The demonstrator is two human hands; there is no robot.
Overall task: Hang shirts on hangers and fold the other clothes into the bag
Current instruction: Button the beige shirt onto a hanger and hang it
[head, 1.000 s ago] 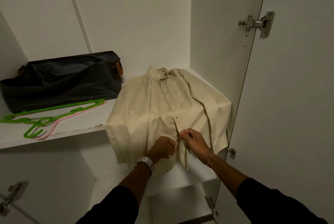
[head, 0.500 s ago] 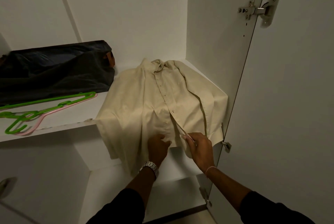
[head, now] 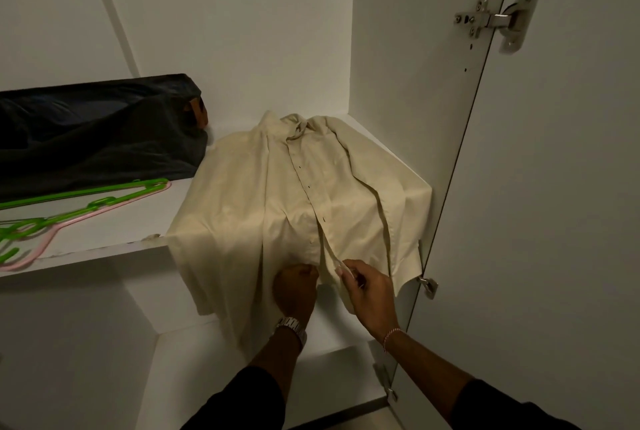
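Observation:
A cream button-up shirt [head: 277, 194] lies face up on the white wardrobe shelf [head: 114, 232], collar at the back, its hem hanging over the front edge. My left hand [head: 296, 289] grips the shirt's left front panel near the hem, fingers curled into the cloth. My right hand [head: 367, 287] pinches the edge of the button placket just to the right. The lowest part of the front is parted between the two hands. Green hangers [head: 86, 204] and a pink hanger [head: 45, 249] lie at the shelf's left. A dark bag [head: 97, 131] sits behind them.
The wardrobe's side wall [head: 408, 83] stands close on the right, with the open door [head: 571, 187] and its metal hinge [head: 498, 20] beyond. A lower shelf [head: 207, 360] lies beneath the hanging hem.
The hands have moved a little lower along the shirt's front, from a closed point on the placket to the parted hem edges. The camera view shifted slightly; the shirt stays on the shelf.

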